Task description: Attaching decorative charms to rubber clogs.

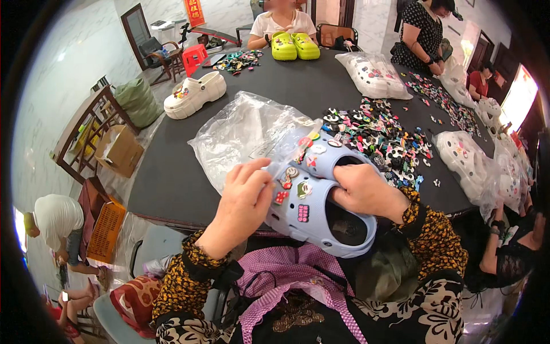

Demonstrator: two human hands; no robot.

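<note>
A pair of light blue clogs (318, 198) with colourful shoe charms on the uppers is held side by side over the table's near edge. My right hand (369, 192) grips them where their inner sides meet, its fingers reaching into the openings. Beside the toes, my left hand (240, 203) is closed, with its fingers curled; whatever lies between its fingertips is hidden. A clear plastic bag (229, 129) spreads flat on the table beyond my left hand. Part of its film reaches the clogs' toes.
Loose shoe charms (384, 137) lie heaped beyond the clogs. A white clog (195, 94) stands on the dark table (160, 172) at left. Bagged clogs (375, 74) sit at the far right, more (461, 157) at right. Across the table, a person has lime-green clogs (295, 46); others work at right.
</note>
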